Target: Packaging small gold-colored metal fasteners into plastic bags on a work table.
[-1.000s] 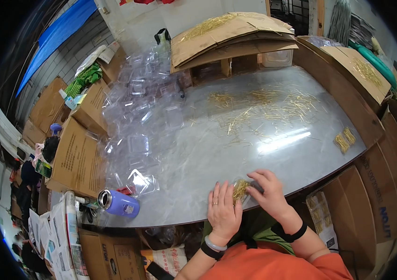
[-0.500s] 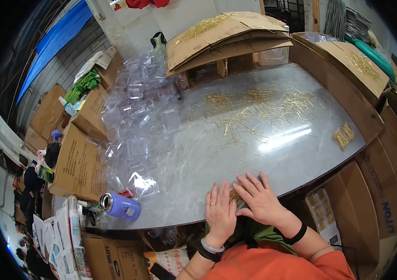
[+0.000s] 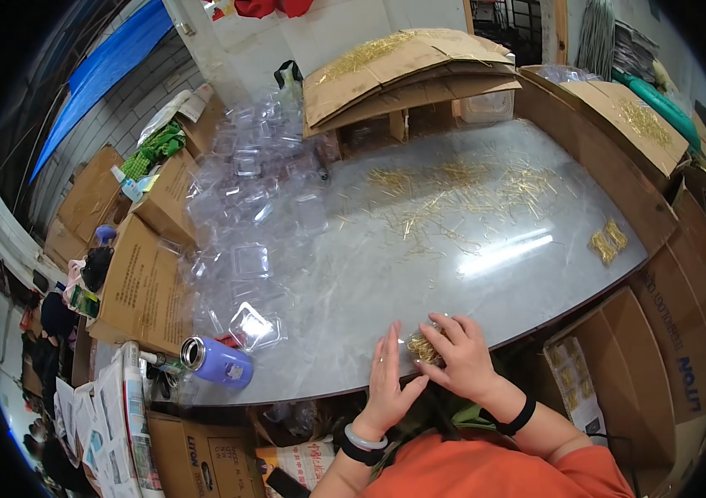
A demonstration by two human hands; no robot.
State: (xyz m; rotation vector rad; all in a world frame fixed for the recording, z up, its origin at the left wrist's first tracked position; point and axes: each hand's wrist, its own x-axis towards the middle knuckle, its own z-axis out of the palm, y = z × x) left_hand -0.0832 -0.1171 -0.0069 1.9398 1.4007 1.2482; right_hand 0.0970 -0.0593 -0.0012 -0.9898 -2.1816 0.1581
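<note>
Both hands at near edge of grey table [image 3: 369, 274]. Left hand [image 3: 388, 382] flat, fingers spread, pressing beside small clear box w/ gold pins [image 3: 423, 347]. Right hand [image 3: 461, 358] cupped over box, grasping it. Loose gold pins [image 3: 452, 187] mid-table toward far edge; clear boxes pile [image 3: 245, 224] at left edge; purple bottle [image 3: 216, 363] lying near left corner.

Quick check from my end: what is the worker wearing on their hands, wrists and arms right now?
Both hands are bare, no gloves. The left hand has a black band at the wrist with a pale, whitish bangle just above it. The right hand has a single black wristband. The forearms are uncovered; an orange top shows at the lower edge. No rings that I can make out.
</note>
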